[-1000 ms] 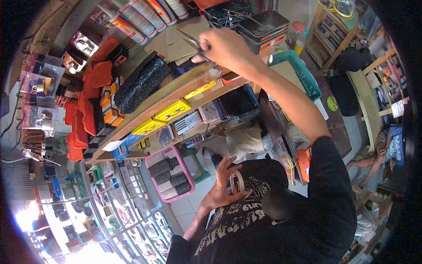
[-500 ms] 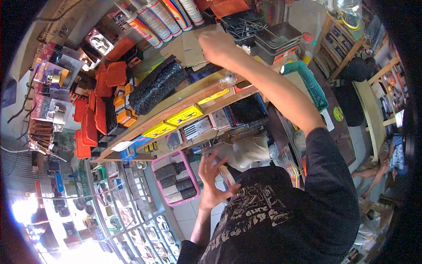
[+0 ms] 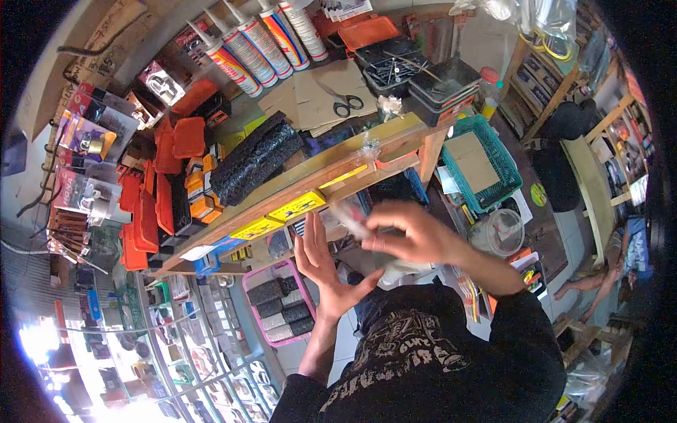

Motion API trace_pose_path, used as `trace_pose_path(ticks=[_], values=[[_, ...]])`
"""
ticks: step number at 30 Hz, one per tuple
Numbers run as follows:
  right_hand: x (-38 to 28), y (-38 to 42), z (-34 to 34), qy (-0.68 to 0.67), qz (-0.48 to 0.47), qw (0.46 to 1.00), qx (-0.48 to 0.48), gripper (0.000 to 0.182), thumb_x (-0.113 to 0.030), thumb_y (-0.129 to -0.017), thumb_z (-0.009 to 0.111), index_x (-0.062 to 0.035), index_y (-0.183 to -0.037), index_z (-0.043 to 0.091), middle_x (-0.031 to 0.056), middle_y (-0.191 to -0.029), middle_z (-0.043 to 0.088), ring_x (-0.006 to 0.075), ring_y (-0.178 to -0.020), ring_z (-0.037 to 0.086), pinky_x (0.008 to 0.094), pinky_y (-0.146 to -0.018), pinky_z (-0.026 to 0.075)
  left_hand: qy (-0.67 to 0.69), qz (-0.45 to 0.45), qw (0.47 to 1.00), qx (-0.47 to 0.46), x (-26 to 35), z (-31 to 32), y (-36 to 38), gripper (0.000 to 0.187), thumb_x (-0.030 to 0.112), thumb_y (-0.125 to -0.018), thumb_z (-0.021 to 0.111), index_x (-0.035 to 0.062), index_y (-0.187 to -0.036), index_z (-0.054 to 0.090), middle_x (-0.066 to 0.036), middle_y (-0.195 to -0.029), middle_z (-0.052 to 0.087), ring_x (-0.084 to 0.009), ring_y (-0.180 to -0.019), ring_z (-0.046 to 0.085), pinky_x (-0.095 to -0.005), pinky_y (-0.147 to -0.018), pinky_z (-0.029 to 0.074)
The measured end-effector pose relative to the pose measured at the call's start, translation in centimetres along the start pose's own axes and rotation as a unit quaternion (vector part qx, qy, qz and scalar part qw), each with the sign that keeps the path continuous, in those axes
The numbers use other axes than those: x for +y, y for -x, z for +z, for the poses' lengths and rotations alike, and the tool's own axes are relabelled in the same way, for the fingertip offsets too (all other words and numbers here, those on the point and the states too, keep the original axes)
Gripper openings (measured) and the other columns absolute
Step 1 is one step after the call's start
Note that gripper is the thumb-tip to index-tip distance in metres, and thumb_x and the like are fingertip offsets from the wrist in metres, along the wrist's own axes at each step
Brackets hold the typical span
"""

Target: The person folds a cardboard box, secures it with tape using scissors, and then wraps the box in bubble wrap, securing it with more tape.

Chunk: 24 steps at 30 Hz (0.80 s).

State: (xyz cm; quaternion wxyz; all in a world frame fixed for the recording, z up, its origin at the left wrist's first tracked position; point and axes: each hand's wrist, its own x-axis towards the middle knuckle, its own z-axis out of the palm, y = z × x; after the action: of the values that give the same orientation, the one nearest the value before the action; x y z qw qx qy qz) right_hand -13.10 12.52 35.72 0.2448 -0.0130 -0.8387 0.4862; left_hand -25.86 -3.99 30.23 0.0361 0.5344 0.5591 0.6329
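Observation:
My left hand (image 3: 326, 271) is raised below the shelf edge, its fingers spread and nothing visible between them. Just right of it, my right hand (image 3: 409, 236) is closed on a small pale object with a reddish part (image 3: 351, 218), too blurred to name. Above both hands runs the wooden shelf (image 3: 381, 141). On the shelf, black-handled scissors (image 3: 347, 106) lie on flat brown cardboard (image 3: 307, 99), beside a roll of black textured material (image 3: 257, 158). Yellow boxes (image 3: 296, 204) show under the shelf edge.
Sealant tubes (image 3: 243, 70) stand at the back. Orange bins (image 3: 144, 215) are at left, a black tray of screws (image 3: 395, 70) and a green basket (image 3: 458, 134) at right. A pink-rimmed basket (image 3: 247, 303) sits below. Another person's arm (image 3: 599, 275) shows at far right.
My right hand has come down from the cardboard toward my left hand and now holds the pale object; the scissors are uncovered. The pale ring seen by my left hand no longer shows.

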Motion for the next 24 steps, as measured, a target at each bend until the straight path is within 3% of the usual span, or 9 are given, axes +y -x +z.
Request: trace_pose_path(ticks=[1,2,5,10,12,15,18,21,24], values=[[-0.1,-1.2,-1.1,0.046,-0.015,0.998,0.032,0.022,-0.025,-0.094,0.069,-0.0034,-0.096,0.069,0.0147,-0.091,0.07,0.0303,-0.089,0.068,0.0423,-0.079,0.05,0.067,-0.017,0.998,0.007,-0.1,0.0,0.0,0.128,0.032,-0.074,0.089,0.0164,-0.158,-0.006,-0.027,-0.163,0.009,-0.0452,-0.152,0.013,-0.0582,-0.122,0.014],[0.2,-2.6,-2.2,0.092,-0.03,0.993,0.062,0.019,-0.024,-0.092,0.07,-0.0048,-0.095,0.069,0.0143,-0.091,0.069,0.0316,-0.089,0.067,0.0429,-0.079,0.05,0.068,-0.016,0.998,0.008,0.2,0.0,-0.2,0.128,0.032,-0.074,0.089,0.0164,-0.158,-0.006,-0.027,-0.163,0.009,-0.0452,-0.152,0.013,-0.0582,-0.122,0.014],[2.6,-8.1,-5.1,0.263,-0.032,0.959,0.102,0.023,-0.025,-0.089,0.073,-0.0051,-0.101,0.072,0.0129,-0.102,0.07,0.0323,-0.097,0.064,0.0444,-0.086,0.046,0.254,-0.147,0.956,0.024,2.1,-0.1,-0.7,0.118,0.056,-0.078,0.078,0.0161,-0.161,0.005,-0.029,-0.163,0.013,-0.0457,-0.151,0.018,-0.0589,-0.12,0.019],[9.0,-15.6,-6.1,0.476,-0.056,0.869,0.121,0.022,-0.024,-0.087,0.074,-0.0083,-0.102,0.073,0.0114,-0.106,0.069,0.0313,-0.103,0.062,0.0452,-0.092,0.044,0.251,-0.143,0.957,0.003,3.2,-0.5,-0.5,0.119,0.058,-0.076,0.077,0.0173,-0.161,0.004,-0.029,-0.164,0.011,-0.046,-0.151,0.017,-0.0603,-0.119,0.019],[9.8,-16.0,-5.5,0.545,-0.042,0.831,0.103,0.022,-0.024,-0.087,0.074,-0.0086,-0.102,0.072,0.0115,-0.107,0.069,0.0316,-0.104,0.061,0.0452,-0.093,0.044,0.255,-0.117,0.959,-0.042,3.3,-0.9,-0.3,0.115,0.047,-0.082,0.077,0.0156,-0.161,-0.001,-0.027,-0.165,0.004,-0.0436,-0.153,0.011,-0.0578,-0.12,0.015],[8.5,-14.7,-4.1,0.376,-0.143,0.887,0.226,0.026,-0.021,-0.087,0.073,-0.0071,-0.109,0.07,0.0107,-0.104,0.068,0.0306,-0.098,0.063,0.0433,-0.089,0.048,0.249,-0.122,0.96,-0.039,3.5,-1.2,0.0,0.116,0.049,-0.081,0.077,0.015,-0.161,-0.001,-0.027,-0.165,0.002,-0.0432,-0.153,0.01,-0.0581,-0.121,0.014],[2.3,-9.5,-1.9,0.046,-0.054,0.99,0.122,0.027,-0.02,-0.093,0.071,-0.0039,-0.114,0.067,0.0065,-0.099,0.07,0.0194,-0.091,0.066,0.035,-0.083,0.051,0.27,-0.141,0.952,-0.031,3.6,-1.5,0.3,0.117,0.051,-0.081,0.076,0.0155,-0.161,-0.001,-0.026,-0.166,0.001,-0.0421,-0.154,0.008,-0.058,-0.121,0.011],[-0.6,-4.2,0.2,-0.211,0.075,0.974,0.019,0.033,-0.02,-0.096,0.07,0.0002,-0.121,0.063,0.0053,-0.099,0.07,0.0119,-0.092,0.066,0.0305,-0.083,0.053,0.294,-0.143,0.944,-0.03,3.6,-1.4,0.0,0.118,0.055,-0.08,0.075,0.0159,-0.161,-0.001,-0.025,-0.166,-0.001,-0.0414,-0.154,0.006,-0.0576,-0.121,0.011],[-0.8,-1.2,1.9,-0.288,0.072,0.954,0.04,0.044,-0.017,-0.095,0.071,0.0029,-0.131,0.055,0.0097,-0.111,0.069,0.0146,-0.101,0.065,0.0311,-0.088,0.053,0.303,-0.133,0.943,-0.043,3.8,-0.6,-0.1,0.117,0.054,-0.08,0.075,0.0139,-0.161,0.0,-0.025,-0.166,-0.002,-0.0405,-0.154,0.004,-0.0572,-0.122,0.01]])
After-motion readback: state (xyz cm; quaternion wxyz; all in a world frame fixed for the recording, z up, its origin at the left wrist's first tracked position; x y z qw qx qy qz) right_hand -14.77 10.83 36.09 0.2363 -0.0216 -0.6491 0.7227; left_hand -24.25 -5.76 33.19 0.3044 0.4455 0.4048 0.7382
